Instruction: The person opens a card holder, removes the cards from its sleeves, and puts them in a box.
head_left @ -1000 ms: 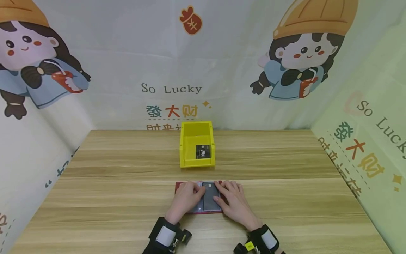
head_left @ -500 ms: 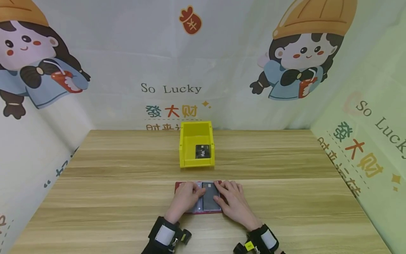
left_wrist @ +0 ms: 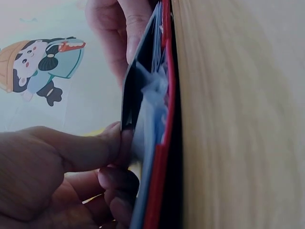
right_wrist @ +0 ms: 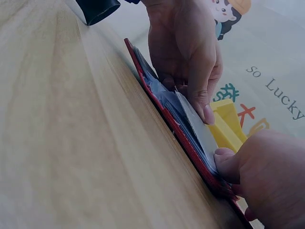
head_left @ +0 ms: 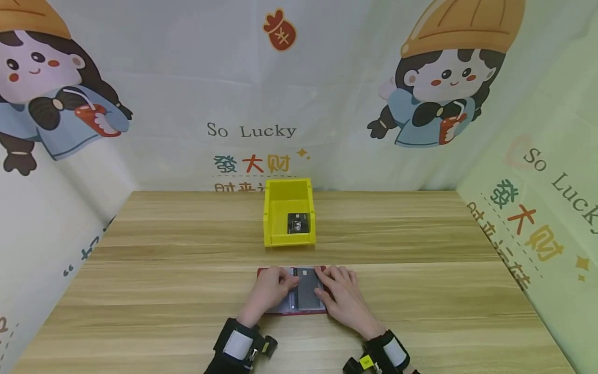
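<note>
An open red card holder with clear plastic sleeves lies flat on the wooden table. A dark grey card with a small chip sits at its right half, its left edge lifted a little. My left hand pinches that left edge between thumb and fingers, as the left wrist view shows up close. My right hand rests on the holder's right side. Its thumb and forefinger press beside the card, spread apart. How much of the card is inside a sleeve is hard to tell.
Behind the holder stands a yellow bin with a black card marked Vip inside. A printed cloth hangs around the table's back and sides. Each wrist carries a strapped camera.
My left hand has shifted slightly left, and the dark grey card's left edge has moved left with it. My right hand has stayed in place.
</note>
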Tool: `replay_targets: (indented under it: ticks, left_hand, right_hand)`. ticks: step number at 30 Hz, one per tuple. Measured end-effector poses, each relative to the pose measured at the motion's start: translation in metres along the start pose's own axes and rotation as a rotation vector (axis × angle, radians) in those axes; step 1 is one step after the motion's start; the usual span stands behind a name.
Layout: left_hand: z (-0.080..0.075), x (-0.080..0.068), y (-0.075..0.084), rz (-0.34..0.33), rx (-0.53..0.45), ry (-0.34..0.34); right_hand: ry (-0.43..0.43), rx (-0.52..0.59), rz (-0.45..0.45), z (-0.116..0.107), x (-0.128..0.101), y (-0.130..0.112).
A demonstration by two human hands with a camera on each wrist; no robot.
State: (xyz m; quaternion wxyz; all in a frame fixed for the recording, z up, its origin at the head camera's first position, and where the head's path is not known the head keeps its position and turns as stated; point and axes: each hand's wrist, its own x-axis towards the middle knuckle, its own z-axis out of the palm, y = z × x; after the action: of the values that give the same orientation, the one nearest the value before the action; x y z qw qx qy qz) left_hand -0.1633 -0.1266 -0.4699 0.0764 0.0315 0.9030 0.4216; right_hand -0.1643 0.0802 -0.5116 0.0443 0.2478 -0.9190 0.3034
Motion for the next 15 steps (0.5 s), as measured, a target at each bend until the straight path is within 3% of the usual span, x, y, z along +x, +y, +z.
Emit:
replay_targets:
  ticks: [9,15]
  left_hand:
    - [-0.0008,-0.0015,0.001,0.027,-0.013,0.012]
    - [0.0004,-0.0024,0.0009,0.001,-0.006,0.022]
  right_hand:
    - [0.015,0.008,-0.015,-0.0001,-0.0007,-0.0006]
    - [0.01,0.005,-0.014,0.0003,-0.0006,-0.0008]
